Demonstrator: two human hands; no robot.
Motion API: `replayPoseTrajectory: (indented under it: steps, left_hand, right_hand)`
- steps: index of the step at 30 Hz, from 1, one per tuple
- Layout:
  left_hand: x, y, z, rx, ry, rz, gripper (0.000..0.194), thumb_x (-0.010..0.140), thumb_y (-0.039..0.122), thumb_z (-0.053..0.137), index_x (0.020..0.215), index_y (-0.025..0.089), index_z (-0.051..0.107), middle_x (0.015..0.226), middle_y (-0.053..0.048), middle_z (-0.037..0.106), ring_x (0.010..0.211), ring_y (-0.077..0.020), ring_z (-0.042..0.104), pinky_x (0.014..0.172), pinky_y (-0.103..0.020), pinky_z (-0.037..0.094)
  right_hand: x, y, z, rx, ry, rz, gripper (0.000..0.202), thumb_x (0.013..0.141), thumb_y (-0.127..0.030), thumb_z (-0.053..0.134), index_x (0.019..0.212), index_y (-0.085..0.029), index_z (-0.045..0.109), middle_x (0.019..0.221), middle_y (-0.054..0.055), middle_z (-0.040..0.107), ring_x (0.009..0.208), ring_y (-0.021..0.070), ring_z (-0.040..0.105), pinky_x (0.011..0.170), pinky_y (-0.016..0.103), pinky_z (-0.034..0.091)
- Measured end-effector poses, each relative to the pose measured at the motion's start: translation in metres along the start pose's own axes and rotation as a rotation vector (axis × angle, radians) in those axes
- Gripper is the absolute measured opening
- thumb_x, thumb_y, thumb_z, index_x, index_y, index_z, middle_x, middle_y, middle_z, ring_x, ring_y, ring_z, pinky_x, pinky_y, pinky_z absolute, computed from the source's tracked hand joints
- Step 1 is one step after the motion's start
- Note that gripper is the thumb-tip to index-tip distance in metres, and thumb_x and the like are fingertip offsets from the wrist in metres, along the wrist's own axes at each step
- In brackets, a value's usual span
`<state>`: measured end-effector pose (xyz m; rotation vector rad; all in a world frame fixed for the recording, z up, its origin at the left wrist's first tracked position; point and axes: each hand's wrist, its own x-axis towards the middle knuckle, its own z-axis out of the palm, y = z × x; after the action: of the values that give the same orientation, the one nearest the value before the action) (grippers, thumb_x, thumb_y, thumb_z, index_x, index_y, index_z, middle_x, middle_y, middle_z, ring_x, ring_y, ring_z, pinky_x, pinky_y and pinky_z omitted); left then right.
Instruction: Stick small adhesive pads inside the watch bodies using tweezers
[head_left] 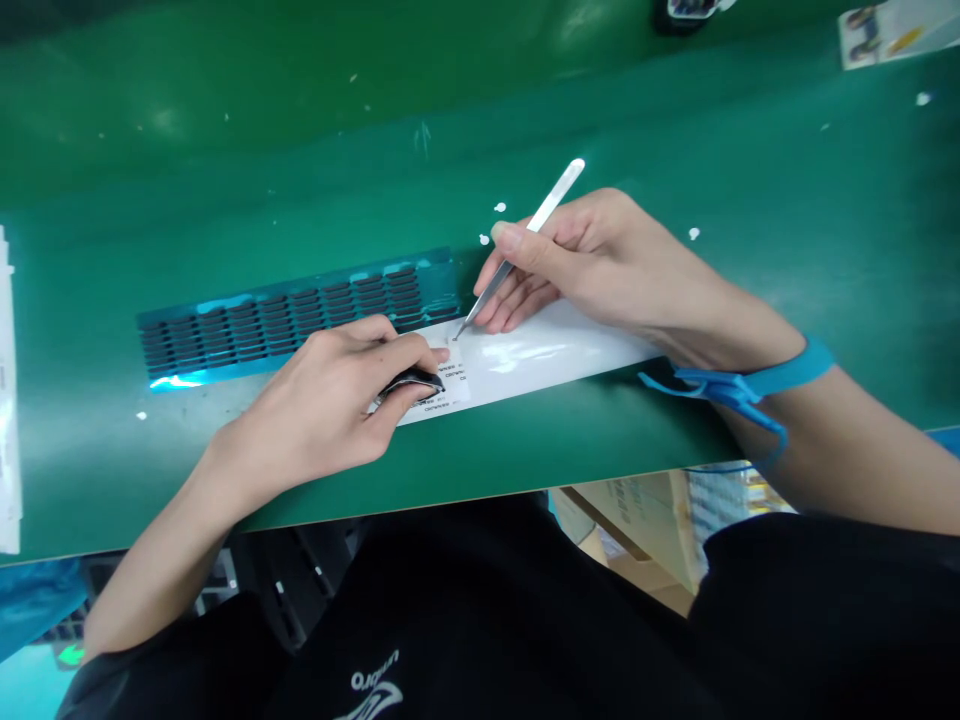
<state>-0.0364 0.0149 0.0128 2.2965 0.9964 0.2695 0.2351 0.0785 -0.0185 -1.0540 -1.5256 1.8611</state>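
tweezers (556, 193) pinched in right hand (581, 258), left hand (330, 395) gripping black piece (421, 378), white strip (544, 350) beneath

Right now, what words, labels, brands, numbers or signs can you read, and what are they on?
"umbro": on the black shirt, above a partly cut-off logo.
Small print on the white strip: too small to read surely.
Print on the cardboard box: too blurred.
Green arrow-like mark, lower left: no legible words.

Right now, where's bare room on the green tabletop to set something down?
Left: tabletop between white papers and blue strip. Right: between blue wristband and top-right printed item. Crowded: centre, where left hand, right hand, tweezers and label sheet cluster.
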Motion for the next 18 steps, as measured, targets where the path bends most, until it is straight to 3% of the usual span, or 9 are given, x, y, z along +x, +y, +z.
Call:
replayPoseTrajectory:
  steps: [5, 9, 14, 18]
  left_hand:
    - [0.000, -0.001, -0.005, -0.005, -0.022, -0.017, 0.024, 0.106, 0.018, 0.061, 0.120, 0.018, 0.081, 0.102, -0.007, 0.079, 0.086, -0.0195, 0.075, 0.075, -0.029, 0.054]
    - [0.000, 0.002, -0.008, -0.080, 0.044, -0.013, 0.016, 0.104, 0.019, 0.064, 0.111, 0.022, 0.079, 0.093, -0.001, 0.080, 0.078, -0.0161, 0.074, 0.070, -0.027, 0.053]
    - [0.004, 0.012, 0.001, -0.442, 0.321, -0.160, 0.007, 0.101, 0.022, 0.073, 0.106, 0.021, 0.077, 0.087, 0.001, 0.080, 0.059, -0.0101, 0.068, 0.059, -0.025, 0.055]
    - [0.005, 0.019, 0.011, -0.753, 0.304, -0.178, 0.026, 0.095, 0.013, 0.071, 0.119, 0.020, 0.076, 0.102, -0.002, 0.083, 0.065, -0.0124, 0.075, 0.062, -0.026, 0.067]
  right_hand:
    - [0.001, -0.002, 0.001, 0.031, 0.059, -0.008, 0.046, 0.090, -0.060, 0.085, 0.082, -0.014, 0.084, 0.075, 0.010, 0.083, 0.069, 0.0196, 0.083, 0.063, 0.020, 0.070]
    - [-0.002, -0.007, 0.006, 0.099, 0.171, -0.162, 0.037, 0.091, -0.053, 0.088, 0.083, -0.017, 0.083, 0.077, 0.006, 0.083, 0.065, 0.0160, 0.081, 0.058, 0.019, 0.067]
    - [-0.015, -0.016, 0.032, 0.151, 0.347, -0.412, 0.030, 0.095, -0.049, 0.087, 0.083, -0.022, 0.081, 0.074, 0.002, 0.082, 0.057, 0.0141, 0.075, 0.049, 0.021, 0.061]
    - [-0.024, -0.017, 0.053, 0.151, 0.379, -0.452, 0.022, 0.105, -0.038, 0.078, 0.089, -0.023, 0.082, 0.076, 0.002, 0.082, 0.063, 0.0158, 0.078, 0.054, 0.025, 0.064]
